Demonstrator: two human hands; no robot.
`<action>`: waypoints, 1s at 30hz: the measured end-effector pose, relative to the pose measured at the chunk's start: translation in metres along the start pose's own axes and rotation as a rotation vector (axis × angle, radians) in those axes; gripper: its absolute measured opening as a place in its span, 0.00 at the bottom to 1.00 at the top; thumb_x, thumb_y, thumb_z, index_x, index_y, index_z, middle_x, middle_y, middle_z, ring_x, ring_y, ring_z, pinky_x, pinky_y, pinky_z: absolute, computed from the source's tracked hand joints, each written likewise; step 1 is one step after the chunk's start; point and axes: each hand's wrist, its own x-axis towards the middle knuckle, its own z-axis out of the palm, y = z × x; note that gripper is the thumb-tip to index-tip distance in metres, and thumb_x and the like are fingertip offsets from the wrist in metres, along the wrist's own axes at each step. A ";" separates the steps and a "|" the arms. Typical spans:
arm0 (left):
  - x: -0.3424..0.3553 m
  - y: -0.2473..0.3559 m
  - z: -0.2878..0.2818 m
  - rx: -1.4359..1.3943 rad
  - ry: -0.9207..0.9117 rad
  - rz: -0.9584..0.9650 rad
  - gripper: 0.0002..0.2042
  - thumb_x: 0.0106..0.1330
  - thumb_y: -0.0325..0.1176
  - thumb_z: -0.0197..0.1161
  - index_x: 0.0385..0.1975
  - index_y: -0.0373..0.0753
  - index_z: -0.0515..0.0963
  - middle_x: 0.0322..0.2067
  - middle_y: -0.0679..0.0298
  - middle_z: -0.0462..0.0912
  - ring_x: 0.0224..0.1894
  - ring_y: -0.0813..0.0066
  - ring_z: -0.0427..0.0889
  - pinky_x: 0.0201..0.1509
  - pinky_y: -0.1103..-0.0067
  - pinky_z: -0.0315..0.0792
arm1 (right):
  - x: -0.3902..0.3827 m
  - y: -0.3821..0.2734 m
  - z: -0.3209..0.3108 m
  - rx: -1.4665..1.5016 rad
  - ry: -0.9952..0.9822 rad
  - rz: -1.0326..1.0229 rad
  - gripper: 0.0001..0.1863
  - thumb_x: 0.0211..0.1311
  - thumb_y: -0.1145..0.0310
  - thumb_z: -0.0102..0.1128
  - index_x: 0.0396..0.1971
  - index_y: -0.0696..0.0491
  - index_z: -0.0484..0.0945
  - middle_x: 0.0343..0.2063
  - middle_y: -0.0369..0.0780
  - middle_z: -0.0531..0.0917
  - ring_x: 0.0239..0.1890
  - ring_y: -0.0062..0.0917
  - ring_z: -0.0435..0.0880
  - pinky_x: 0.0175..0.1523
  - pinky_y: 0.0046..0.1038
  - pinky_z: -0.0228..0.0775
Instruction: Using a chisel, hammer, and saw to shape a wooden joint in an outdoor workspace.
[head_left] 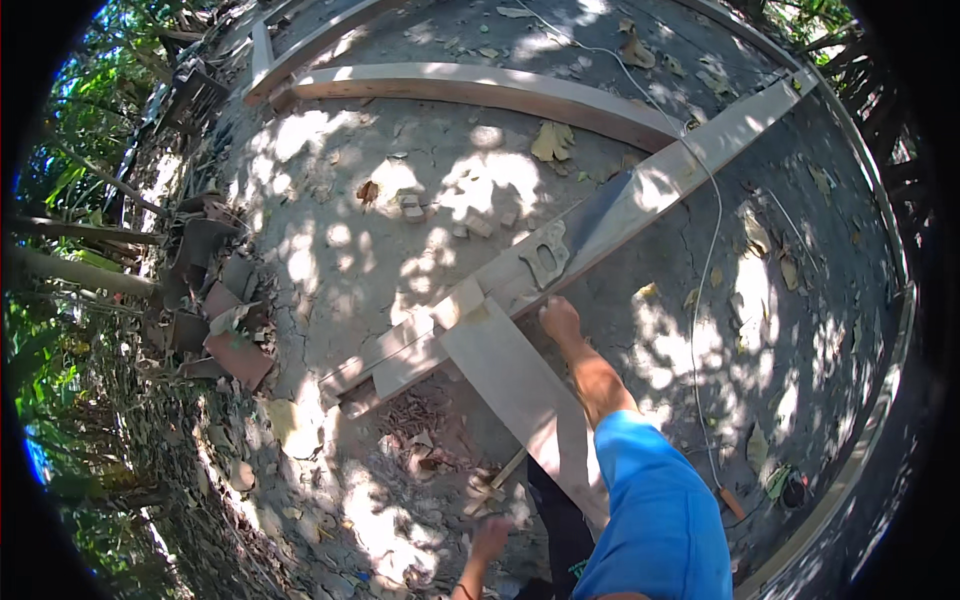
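Observation:
My right hand (pixel 560 318) is closed at the lower edge of a long wooden beam (pixel 715 145); what it grips, if anything, is hidden. Just above it a handsaw (pixel 550 260) lies flat along the beam, blade toward the upper right. A wide, pale board (pixel 510 390) runs from the beam down beside my right arm. My left hand (pixel 488 540) hangs low with curled fingers below a thin stick (pixel 505 475); its contents are too small to make out.
Other timbers (pixel 480 90) form framing at the top. A white cord (pixel 715 260) crosses the beam and runs down the right. Broken tile-like pieces (pixel 235 355) and branches (pixel 90 270) line the left. Small blocks (pixel 480 225), leaves and debris (pixel 420 440) lie on cracked ground.

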 end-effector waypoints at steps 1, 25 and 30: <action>-0.011 0.009 0.036 -0.221 -0.125 -0.168 0.13 0.68 0.43 0.59 0.37 0.38 0.77 0.32 0.68 0.80 0.29 0.76 0.79 0.33 0.75 0.73 | 0.037 0.009 0.009 0.023 -0.046 0.086 0.22 0.60 0.62 0.57 0.52 0.58 0.77 0.44 0.52 0.82 0.49 0.48 0.81 0.56 0.45 0.72; 0.027 0.028 -0.022 -1.296 -0.378 -0.392 0.14 0.69 0.43 0.59 0.38 0.35 0.79 0.26 0.60 0.80 0.21 0.70 0.78 0.26 0.75 0.73 | -0.539 0.100 -0.300 0.128 0.488 0.349 0.22 0.52 0.70 0.61 0.48 0.57 0.70 0.32 0.51 0.81 0.42 0.48 0.80 0.45 0.46 0.70; -0.023 0.065 -0.022 -0.647 -0.586 -0.111 0.16 0.68 0.45 0.60 0.34 0.35 0.81 0.26 0.59 0.81 0.22 0.67 0.79 0.25 0.70 0.74 | -0.877 0.053 -0.289 0.441 0.787 1.016 0.18 0.57 0.63 0.59 0.46 0.54 0.72 0.36 0.51 0.82 0.42 0.47 0.82 0.46 0.46 0.73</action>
